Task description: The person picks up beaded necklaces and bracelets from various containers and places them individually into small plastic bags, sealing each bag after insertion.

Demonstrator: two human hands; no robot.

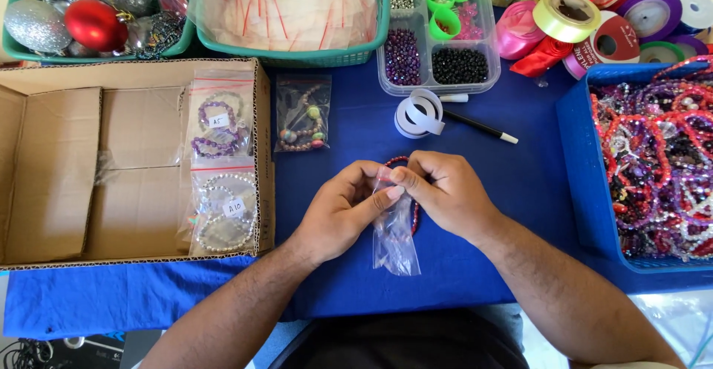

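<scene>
Forearms: both reach in from the bottom edge over the blue table (490,265).
Left hand (338,209): fingers curled, pinching the top of a small clear bag (395,239).
Right hand (445,191): pinching the bag's mouth from the other side, just touching the left.
Bracelet (413,217): red beads, partly inside the bag, looping out behind the fingers.
Box (52,168): cardboard, left, with bagged bracelets (221,162) lying on its flap.
Bin (587,176): blue, right, full of beaded bracelets.
</scene>
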